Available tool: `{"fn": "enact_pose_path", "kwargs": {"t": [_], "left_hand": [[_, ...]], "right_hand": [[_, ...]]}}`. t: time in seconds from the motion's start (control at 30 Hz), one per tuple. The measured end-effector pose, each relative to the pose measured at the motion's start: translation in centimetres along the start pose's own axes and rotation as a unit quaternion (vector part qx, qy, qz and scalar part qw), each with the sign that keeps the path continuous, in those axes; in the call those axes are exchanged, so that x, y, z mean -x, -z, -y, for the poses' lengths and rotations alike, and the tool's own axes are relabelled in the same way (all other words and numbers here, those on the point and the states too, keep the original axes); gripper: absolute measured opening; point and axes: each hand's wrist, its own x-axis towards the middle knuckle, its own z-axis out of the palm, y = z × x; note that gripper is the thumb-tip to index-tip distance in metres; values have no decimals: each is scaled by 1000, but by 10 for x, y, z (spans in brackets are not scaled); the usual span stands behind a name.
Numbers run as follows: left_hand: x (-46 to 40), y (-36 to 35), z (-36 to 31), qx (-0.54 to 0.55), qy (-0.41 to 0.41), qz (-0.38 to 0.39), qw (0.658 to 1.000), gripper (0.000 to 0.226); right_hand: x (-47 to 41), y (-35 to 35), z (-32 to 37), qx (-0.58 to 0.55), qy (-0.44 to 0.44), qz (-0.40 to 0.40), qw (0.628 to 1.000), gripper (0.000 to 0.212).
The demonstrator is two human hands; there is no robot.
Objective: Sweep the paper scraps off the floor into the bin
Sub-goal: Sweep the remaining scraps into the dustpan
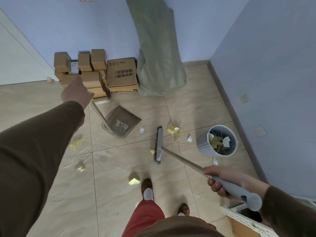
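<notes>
My left hand (77, 93) grips the top of the long-handled dustpan (122, 124), which rests on the floor tiles with its mouth toward the broom. My right hand (220, 178) holds the grey grip of the broom, whose head (158, 144) stands on the floor between dustpan and bin. Yellow and white paper scraps (174, 130) lie just right of the broom head. More yellow scraps (76, 144) lie at the left, and one yellow scrap (134, 181) lies near my foot. The round grey bin (203, 146) at the right holds several scraps.
Stacked cardboard boxes (95, 72) and a tall green sack (159, 57) stand against the far wall. The right wall's skirting (227, 100) runs close behind the bin. A white perforated rack (244, 219) sits at bottom right. Thin white strips (85, 153) lie on the left tiles.
</notes>
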Motion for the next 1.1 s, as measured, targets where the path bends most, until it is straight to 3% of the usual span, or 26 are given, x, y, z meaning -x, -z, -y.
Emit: {"fn": "enact_pose_path", "kwargs": {"t": [0.17, 0.3, 0.4, 0.6, 0.73, 0.83, 1.1], "left_hand": [[-2, -7, 3, -110, 21, 8, 994, 71], [9, -22, 1, -142, -51, -34, 988, 83], [32, -37, -21, -145, -128, 2, 981, 74], [99, -92, -87, -90, -187, 123, 970, 50], [155, -128, -139, -9, -176, 211, 961, 38], [201, -145, -191, 73, -143, 276, 948, 34], [310, -184, -354, 152, -86, 347, 921, 37]], "right_hand": [[0, 7, 7, 20, 46, -16, 999, 38], [-1, 21, 10, -12, 51, -8, 999, 24], [-5, 39, 6, -70, 38, 27, 996, 20], [-15, 94, -10, -72, 98, 18, 992, 19], [-19, 161, -13, 42, 176, -47, 982, 32], [-24, 228, -8, 144, 212, -96, 962, 30], [-79, 433, 41, 366, 228, -225, 874, 46]]}}
